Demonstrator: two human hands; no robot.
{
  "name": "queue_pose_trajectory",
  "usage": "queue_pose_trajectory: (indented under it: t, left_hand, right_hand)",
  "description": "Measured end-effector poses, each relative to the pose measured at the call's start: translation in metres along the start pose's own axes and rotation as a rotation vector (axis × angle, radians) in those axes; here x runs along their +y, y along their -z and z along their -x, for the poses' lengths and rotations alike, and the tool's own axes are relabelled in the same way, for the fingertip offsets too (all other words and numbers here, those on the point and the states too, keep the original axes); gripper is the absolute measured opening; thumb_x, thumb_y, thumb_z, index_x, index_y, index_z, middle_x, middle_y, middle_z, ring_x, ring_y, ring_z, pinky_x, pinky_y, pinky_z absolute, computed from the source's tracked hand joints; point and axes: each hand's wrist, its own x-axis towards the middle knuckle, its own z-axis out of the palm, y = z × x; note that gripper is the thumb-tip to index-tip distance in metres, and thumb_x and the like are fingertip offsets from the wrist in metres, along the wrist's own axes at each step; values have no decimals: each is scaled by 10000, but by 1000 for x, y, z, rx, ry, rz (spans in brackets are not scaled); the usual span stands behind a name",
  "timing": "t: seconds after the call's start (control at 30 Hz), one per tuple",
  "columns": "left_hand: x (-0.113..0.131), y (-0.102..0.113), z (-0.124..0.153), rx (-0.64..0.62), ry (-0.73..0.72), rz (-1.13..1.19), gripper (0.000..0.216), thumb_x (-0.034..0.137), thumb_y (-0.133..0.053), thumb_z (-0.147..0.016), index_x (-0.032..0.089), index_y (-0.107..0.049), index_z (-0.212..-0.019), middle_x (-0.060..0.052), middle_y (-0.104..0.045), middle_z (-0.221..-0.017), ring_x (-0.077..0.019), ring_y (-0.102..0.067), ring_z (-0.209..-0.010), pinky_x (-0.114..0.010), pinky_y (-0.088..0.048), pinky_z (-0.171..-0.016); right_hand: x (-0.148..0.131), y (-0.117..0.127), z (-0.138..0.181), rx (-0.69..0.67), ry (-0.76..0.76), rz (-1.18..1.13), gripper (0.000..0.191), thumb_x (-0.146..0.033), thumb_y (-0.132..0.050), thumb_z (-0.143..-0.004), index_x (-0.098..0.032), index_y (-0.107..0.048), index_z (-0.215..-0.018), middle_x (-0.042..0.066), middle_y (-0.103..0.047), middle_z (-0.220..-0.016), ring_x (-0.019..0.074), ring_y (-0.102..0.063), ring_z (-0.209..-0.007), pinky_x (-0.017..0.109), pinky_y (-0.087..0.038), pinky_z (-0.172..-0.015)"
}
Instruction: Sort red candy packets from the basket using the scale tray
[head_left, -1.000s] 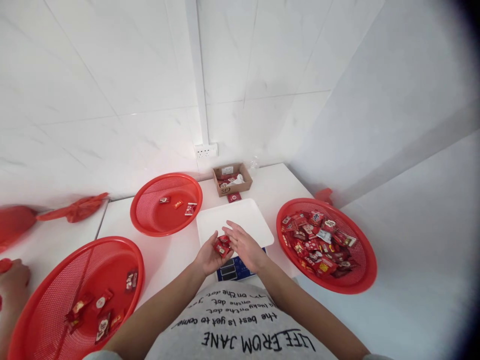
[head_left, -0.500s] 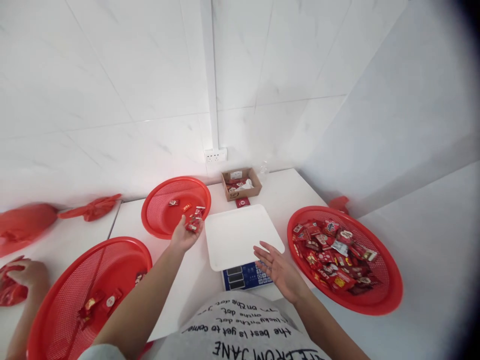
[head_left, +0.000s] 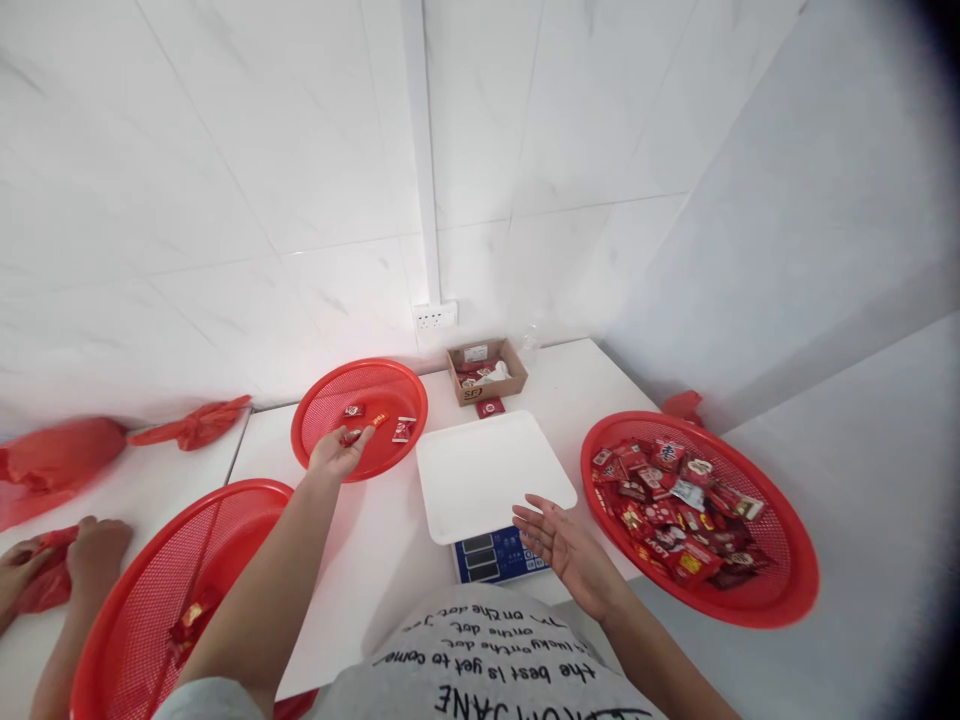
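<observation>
White tiled wall (head_left: 300, 150) behind, white table (head_left: 375, 560) in front of it. Left hand (head_left: 336, 455) is over the near rim of the far basket (head_left: 318, 402), thumb and fingers closed around a small red sweet (head_left: 349, 437); firmness of hold: can't tell. Right hand (head_left: 566, 550) holds nothing, fingers spread, by the near right corner of the scale's white tray (head_left: 487, 470).

Doing it well, my call: pinch the wrapper body, not the crimped ends, keep fingertips low to the basket floor, and don't nudge neighbours. Right hand best kept off the tray so the reading isn't disturbed.

Around the left grip: another sweet (head_left: 354, 410) just beyond, an orange sweet (head_left: 379, 419) just past the fingertips to the right, a red-and-white packet (head_left: 403, 430) further right. All inside the basket.

Axes: held sweet mostly covered by the fingers, direction unreadable. Orange one lies lengthwise roughly left to right, its right end angled away from the person. Sweet beyond the grip runs about crosswise too. Printed fronts too small to say which end leads.

Right of the right hand: full basket (head_left: 786, 548), sweets heaped at mixed angles, no common axis.
</observation>
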Motion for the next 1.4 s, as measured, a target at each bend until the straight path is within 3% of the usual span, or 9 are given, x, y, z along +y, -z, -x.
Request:
queue_pose_trajectory:
  t: [0.2,0.33,0.47,0.6,0.77,0.87,1.13,1.27,1.4]
  left_hand:
    - [22,3,13,-55,-57,-1,485,166,-385,-895,261,-265,-1355,-157,-378,-1350,-257,-521,-1144,-309,-585,-696]
    - [15,12,10,-107,-13,-77,396,180,-379,-899,188,-367,-1294,-158,-517,-1228,-217,-596,-1041,-303,-590,-665]
    - [-28,26,10,-163,81,-238,218,120,-396,-878,118,-568,-1012,-94,-658,-900,-155,-669,-788,-244,-581,-612]
    - [-90,41,27,-171,235,-442,178,77,-419,-855,110,-593,-846,-59,-651,-722,-104,-638,-575,-196,-549,-521]
    - [-153,58,56,-147,372,-586,133,74,-485,-823,113,-588,-896,-62,-654,-740,-101,-628,-552,-197,-540,-513]
    - [-177,64,66,-120,421,-616,123,72,-505,-816,107,-582,-905,-59,-652,-723,-98,-623,-536,-192,-537,-509]
    - [-220,37,81,-78,375,-628,98,71,-514,-812,101,-574,-884,-57,-649,-688,-102,-614,-506,-190,-527,-477]
    - [-233,23,88,-75,359,-631,109,72,-531,-800,104,-574,-895,-57,-647,-689,-100,-608,-491,-189,-528,-476]
    - [-245,16,90,-42,353,-604,114,73,-534,-799,103,-571,-903,-54,-641,-686,-102,-608,-490,-188,-530,-479]
  right_hand:
    - [8,-1,9,39,12,1,367,-418,-657,-716,-214,-588,-1013,74,-662,-1039,176,-618,-949,288,-488,-799]
    - [19,6,22,97,43,-31,344,-397,-670,-706,-212,-600,-987,62,-668,-1009,158,-626,-894,264,-493,-757]
    - [21,26,31,187,106,-61,319,-372,-686,-686,-216,-611,-955,45,-669,-987,145,-626,-861,248,-490,-728]
    - [0,63,23,327,222,5,299,-389,-659,-685,-217,-615,-925,47,-661,-998,167,-620,-887,285,-492,-758]
    - [-26,122,-14,562,313,484,383,-411,-544,-738,-204,-580,-1057,73,-624,-1106,212,-575,-1019,342,-465,-849]
    - [-28,151,-35,502,219,861,415,-369,-495,-766,-180,-572,-1127,90,-590,-1185,225,-533,-1096,370,-405,-937]
    - [-25,195,-66,218,93,1090,351,-250,-549,-740,-163,-628,-1071,93,-619,-1154,202,-546,-1080,350,-369,-965]
    - [-37,206,-84,232,187,1197,453,-198,-526,-749,-146,-536,-1198,115,-530,-1262,205,-470,-1170,349,-315,-1009]
    - [-56,214,-102,330,285,1272,507,-214,-473,-788,-145,-433,-1289,137,-342,-1405,229,-274,-1311,381,-201,-1071]
